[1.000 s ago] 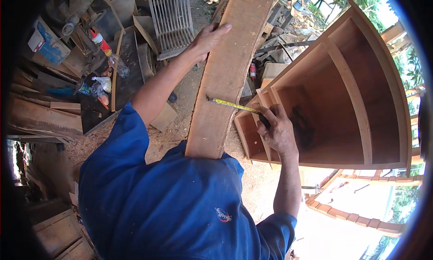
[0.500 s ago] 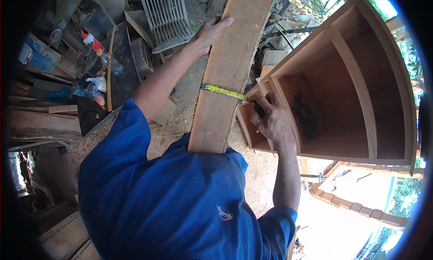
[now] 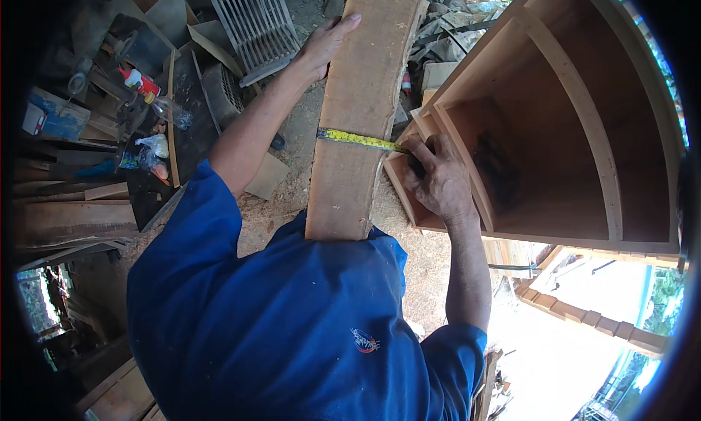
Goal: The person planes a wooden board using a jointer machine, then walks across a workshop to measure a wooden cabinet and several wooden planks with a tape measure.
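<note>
A long rough-edged plank (image 3: pixel 350 194) runs upright through the middle of the view, its near end against my blue-shirted body. My left hand (image 3: pixel 325 45) grips its left edge high up, thumb over the top face. A yellow tape measure (image 3: pixel 350 138) stretches across the plank's width, its end at the left edge. My right hand (image 3: pixel 438 173) is closed on the dark tape case just right of the plank, its fingers partly hiding it. An unfinished wooden cabinet (image 3: pixel 555 136) with curved rails lies behind that hand.
A slatted chair (image 3: pixel 252 30) stands at the upper middle. At left, a cluttered dark bench (image 3: pixel 150 202) holds bottles and bags, beside stacked boards (image 3: pixel 73 220). Scrap wood (image 3: pixel 445 37) lies behind the plank, and a stepped wooden frame (image 3: pixel 584 311) is at lower right.
Since a second ago, the tape's end has moved out to the plank's left edge, lying straighter across it. The view has shifted, with plank and hands appearing higher in it.
</note>
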`<state>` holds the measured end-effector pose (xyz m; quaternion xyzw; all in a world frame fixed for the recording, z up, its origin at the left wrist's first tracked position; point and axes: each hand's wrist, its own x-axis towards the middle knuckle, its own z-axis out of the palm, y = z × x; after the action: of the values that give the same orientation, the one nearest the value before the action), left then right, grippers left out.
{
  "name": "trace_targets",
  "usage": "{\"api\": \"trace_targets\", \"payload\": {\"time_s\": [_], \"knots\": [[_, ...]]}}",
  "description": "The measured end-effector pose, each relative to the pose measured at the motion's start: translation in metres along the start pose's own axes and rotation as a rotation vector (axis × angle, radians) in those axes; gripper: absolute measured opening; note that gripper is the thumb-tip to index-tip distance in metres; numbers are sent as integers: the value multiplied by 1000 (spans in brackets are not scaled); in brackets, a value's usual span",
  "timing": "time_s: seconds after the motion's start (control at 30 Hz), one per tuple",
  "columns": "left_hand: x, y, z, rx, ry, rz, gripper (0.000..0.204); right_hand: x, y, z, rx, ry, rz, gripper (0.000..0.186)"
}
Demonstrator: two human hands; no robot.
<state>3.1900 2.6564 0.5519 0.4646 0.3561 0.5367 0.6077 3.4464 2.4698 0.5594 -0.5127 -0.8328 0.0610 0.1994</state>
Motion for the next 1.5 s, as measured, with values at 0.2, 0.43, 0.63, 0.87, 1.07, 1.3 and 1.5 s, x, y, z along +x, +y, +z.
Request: {"api": "trace_targets", "payload": {"time_s": [0.2, 0.43, 0.63, 0.87, 1.07, 1.3, 1.5], "knots": [[3, -3, 3, 17, 6, 3, 59, -2, 5, -1, -12, -22, 31, 39], [9, -8, 0, 4, 35, -20, 60, 16, 10, -9, 61, 71, -23, 37], [5, 1, 17, 25, -5, -33, 58, 73, 37, -30, -38, 171, -36, 38], [5, 12, 12, 9, -89, -57, 63, 80, 43, -28, -51, 115, -40, 38], [10, 7, 5, 12, -58, -57, 66, 80, 40, -26, -47, 125, -27, 39], [7, 8, 12, 18, -93, -60, 66, 77, 45, -25, -47, 128, -23, 40], [19, -3, 3, 1, -108, -56, 63, 81, 47, -22, -61, 150, -45, 39]]}}
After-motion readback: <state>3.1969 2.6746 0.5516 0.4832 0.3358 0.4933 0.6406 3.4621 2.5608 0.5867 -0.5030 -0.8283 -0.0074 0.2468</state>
